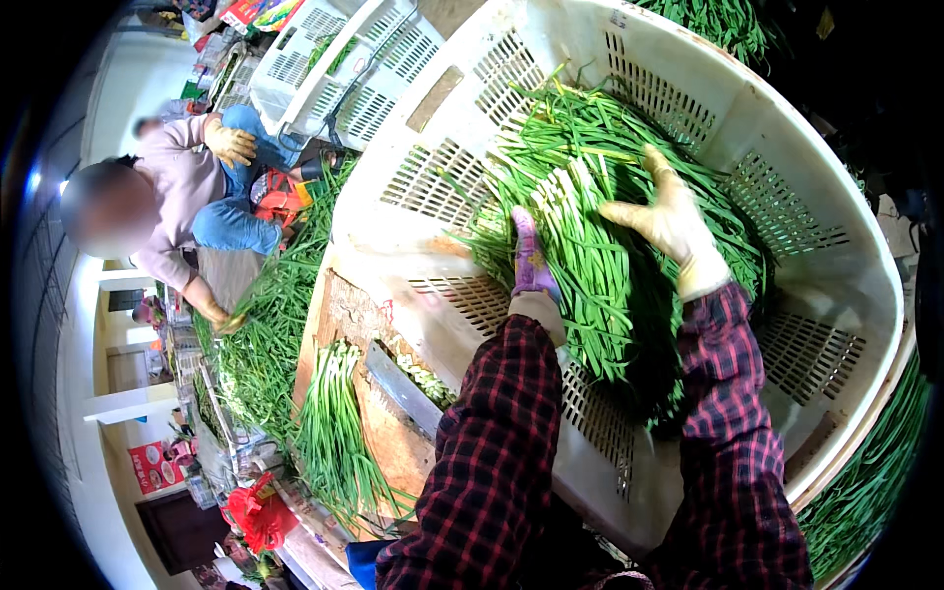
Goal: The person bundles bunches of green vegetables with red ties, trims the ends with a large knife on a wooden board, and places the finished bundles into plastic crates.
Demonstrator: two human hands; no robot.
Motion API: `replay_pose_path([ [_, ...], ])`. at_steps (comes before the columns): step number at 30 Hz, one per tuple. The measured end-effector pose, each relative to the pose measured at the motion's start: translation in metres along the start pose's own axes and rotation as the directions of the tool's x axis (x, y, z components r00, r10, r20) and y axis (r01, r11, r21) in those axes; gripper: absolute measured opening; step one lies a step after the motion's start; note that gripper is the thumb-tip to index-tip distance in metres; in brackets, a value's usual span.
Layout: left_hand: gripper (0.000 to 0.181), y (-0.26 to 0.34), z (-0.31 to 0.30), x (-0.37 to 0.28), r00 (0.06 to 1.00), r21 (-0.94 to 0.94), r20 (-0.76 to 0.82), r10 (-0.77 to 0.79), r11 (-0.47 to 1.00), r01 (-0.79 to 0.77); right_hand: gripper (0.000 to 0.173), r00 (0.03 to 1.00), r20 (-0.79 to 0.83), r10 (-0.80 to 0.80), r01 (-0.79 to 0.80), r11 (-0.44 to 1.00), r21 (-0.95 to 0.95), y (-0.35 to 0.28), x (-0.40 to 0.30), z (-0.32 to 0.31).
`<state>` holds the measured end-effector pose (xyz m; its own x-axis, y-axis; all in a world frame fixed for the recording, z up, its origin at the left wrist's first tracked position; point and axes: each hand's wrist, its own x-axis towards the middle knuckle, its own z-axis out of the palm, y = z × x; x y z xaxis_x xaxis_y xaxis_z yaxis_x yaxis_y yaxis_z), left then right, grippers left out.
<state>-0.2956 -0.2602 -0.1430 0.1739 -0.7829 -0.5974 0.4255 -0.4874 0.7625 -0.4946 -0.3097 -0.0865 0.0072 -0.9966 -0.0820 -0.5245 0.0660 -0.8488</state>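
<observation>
Inside a large white slotted plastic basket [435, 251] lie bundles of long green leafy stalks, like garlic chives [590, 265], their pale cut ends toward the upper left. My left hand [535, 258], in a purple patterned glove, rests against the left side of the top bundle; its fingers are partly hidden by the stalks. My right hand [664, 214], in a cream glove, is at the bundle's right side with thumb and fingers spread. Left of the basket, another bunch of green stalks [335, 420] lies on a wooden board [391, 457], beside a wide metal blade [402, 387].
A co-worker in a pink top [181, 177] sits at the left, one gloved hand in a long heap of loose greens [273, 332]. White slotted crates [369, 74] stand at the upper left. More greens [870, 472] lie beyond the basket's lower right rim. A red plastic bag [258, 512] is lower left.
</observation>
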Motion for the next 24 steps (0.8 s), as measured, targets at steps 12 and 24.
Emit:
replay_pose_path([
  [12,0.139,0.02,0.069,-0.037,0.966,0.271,0.255,-0.052,0.962,-0.02,0.115,0.903,0.407,-0.14,-0.172,0.749,0.64,0.033,-0.004,-0.022],
  [24,0.117,-0.001,0.068,-0.046,0.839,0.747,0.536,0.095,0.408,-0.524,0.106,0.951,0.306,-0.037,-0.141,0.829,0.541,0.008,-0.055,-0.045],
])
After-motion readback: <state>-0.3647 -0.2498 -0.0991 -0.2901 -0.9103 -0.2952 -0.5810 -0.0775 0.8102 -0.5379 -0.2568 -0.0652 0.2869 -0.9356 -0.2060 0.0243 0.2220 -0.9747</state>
